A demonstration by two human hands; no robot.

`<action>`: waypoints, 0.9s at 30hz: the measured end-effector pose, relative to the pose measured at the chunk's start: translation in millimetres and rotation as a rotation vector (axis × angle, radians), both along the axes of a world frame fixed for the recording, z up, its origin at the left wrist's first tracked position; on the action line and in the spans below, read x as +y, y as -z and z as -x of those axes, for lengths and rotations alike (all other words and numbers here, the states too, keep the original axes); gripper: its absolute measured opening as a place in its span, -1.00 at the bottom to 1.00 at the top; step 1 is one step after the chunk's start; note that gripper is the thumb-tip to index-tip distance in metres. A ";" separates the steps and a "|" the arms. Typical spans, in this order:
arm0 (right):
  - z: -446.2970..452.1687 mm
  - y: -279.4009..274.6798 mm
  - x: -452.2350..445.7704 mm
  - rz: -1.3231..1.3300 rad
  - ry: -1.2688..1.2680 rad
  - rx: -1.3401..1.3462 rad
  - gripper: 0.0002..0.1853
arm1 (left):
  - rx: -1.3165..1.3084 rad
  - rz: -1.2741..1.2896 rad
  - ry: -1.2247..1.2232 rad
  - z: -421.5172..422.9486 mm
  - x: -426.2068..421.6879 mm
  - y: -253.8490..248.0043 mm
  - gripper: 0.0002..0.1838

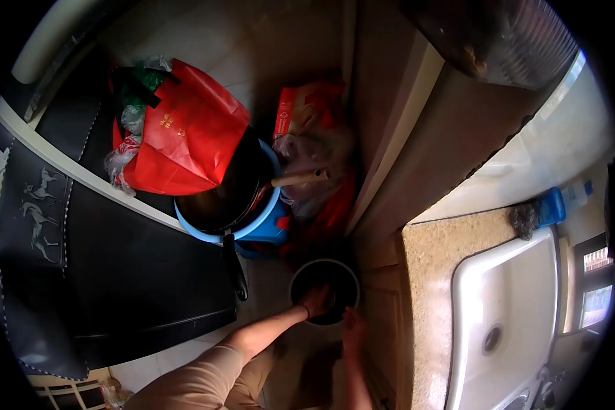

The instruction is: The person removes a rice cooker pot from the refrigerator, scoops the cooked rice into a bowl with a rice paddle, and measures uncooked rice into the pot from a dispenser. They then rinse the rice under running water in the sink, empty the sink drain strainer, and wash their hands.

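Note:
A round dark container [344, 268] with a pale rim stands on the floor beside the wooden cabinet; it looks like a pot or bucket. My left hand [316, 299] reaches down into its dark inside. Shadow hides those fingers and anything they may touch. At the container's lower right edge is my right hand [353, 326], its fingers curled close to the rim. Whether it grips the rim or something small does not show.
A blue basin [275, 158] holds a dark pan whose black handle [235, 270] sticks out, with a red bag [191, 133] above. Plastic bags [311, 147] lie behind. A black padded surface [143, 273] is left; the stone counter [427, 273] and white sink [466, 301] are right.

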State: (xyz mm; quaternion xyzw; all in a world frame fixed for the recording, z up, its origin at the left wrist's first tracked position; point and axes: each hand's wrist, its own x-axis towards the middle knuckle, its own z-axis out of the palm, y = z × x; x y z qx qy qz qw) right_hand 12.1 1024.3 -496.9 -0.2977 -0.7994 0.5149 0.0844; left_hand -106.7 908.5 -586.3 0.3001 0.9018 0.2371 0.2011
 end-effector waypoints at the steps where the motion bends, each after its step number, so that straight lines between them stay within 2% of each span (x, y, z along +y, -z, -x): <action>1: 3.5 -10.4 2.4 -0.046 -0.022 -0.029 -0.78 | -0.081 0.085 -0.003 4.5 2.5 -2.7 -0.19; 3: 8.9 -25.9 7.1 -0.086 -0.042 -0.065 -0.78 | -0.169 0.174 -0.002 14.6 -0.5 -18.2 -0.17; 5: 6.3 -32.4 6.6 -0.023 -0.023 0.007 -0.78 | -0.451 -0.044 -0.144 23.8 -7.1 -69.9 -0.10; 6: 5.4 -39.2 6.5 -0.014 -0.012 -0.012 -0.78 | -0.552 -0.271 -0.156 25.1 -12.5 -80.2 -0.10; 8: 3.1 -53.9 7.2 0.173 0.019 0.019 -0.79 | -0.704 -0.453 -0.179 26.4 -27.8 -111.0 -0.17; 9: 4.1 -66.3 2.9 0.183 0.039 0.000 -0.79 | -1.112 -0.580 -0.243 27.7 -36.8 -137.0 -0.25; 10: 2.6 -80.1 -0.5 0.183 0.057 0.029 -0.81 | -1.334 -0.628 -0.286 29.4 -46.0 -148.2 -0.28; 12: 10.2 -117.8 -1.8 0.172 0.095 0.067 -0.84 | -1.598 -0.808 -0.165 38.4 -62.8 -183.5 -0.21; 13: 11.8 -146.1 -5.5 0.085 0.080 0.120 -0.87 | -1.727 -0.871 -0.107 39.5 -69.6 -203.0 -0.14; 15: 20.9 -188.0 -11.8 -0.001 0.071 0.186 -0.91 | -1.790 -0.934 -0.011 42.3 -74.7 -233.7 0.00; 16: 23.5 -204.4 -13.9 -0.072 0.028 0.263 -0.93 | -1.785 -0.915 -0.047 43.3 -78.1 -245.7 0.05; 17: 28.6 -222.1 -16.0 -0.146 -0.014 0.343 -0.96 | -1.783 -0.908 -0.035 47.0 -80.9 -254.5 0.05; 20: 41.4 -281.4 -22.8 -0.111 -0.140 0.382 -0.94 | -1.786 -0.959 0.036 50.6 -86.4 -272.5 0.00; 23: 51.9 -303.9 -26.9 -0.269 -0.342 0.490 -0.84 | -1.794 -0.990 0.160 55.4 -83.0 -300.7 -0.03; 25: 59.3 -317.9 -25.9 -0.426 -0.488 0.484 -0.78 | -1.769 -1.008 0.160 55.8 -82.9 -308.0 -0.04; 27: 60.4 -328.7 -27.3 -0.533 -0.525 0.442 -0.78 | -1.733 -0.978 0.133 59.2 -80.3 -319.8 -0.03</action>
